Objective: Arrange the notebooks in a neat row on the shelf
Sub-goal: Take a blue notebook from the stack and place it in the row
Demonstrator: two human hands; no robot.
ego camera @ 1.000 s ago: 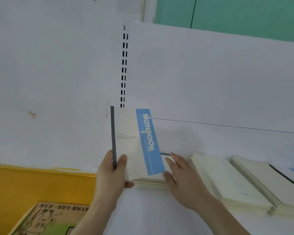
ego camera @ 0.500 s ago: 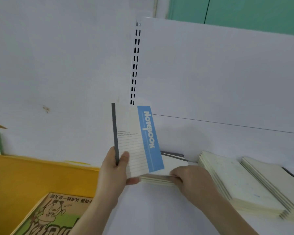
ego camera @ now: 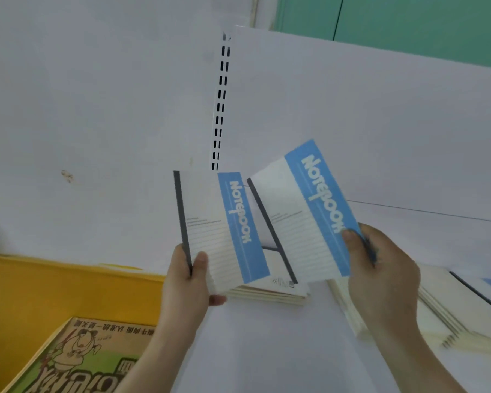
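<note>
My left hand (ego camera: 188, 282) grips a white notebook (ego camera: 210, 222) with a dark spine and a blue "Notebook" band, holding it upright above the white shelf (ego camera: 267, 350). A second, matching notebook (ego camera: 301, 219) is tilted in the air to its right, pinched at its blue edge by my right hand (ego camera: 380, 279). Under both lies a low stack of notebooks (ego camera: 270, 293) flat on the shelf. Further stacks of cream notebooks (ego camera: 448, 316) lie to the right, partly hidden by my right hand.
A yellow divider (ego camera: 54, 287) stands at the left, with a cartoon-cover book (ego camera: 77, 361) in front of it. The white back panel carries a slotted upright (ego camera: 221, 103). A green wall (ego camera: 408, 24) rises behind.
My right hand has taken a second notebook from the low stack and lifted it up and to the right. The left hand's notebook has stayed upright.
</note>
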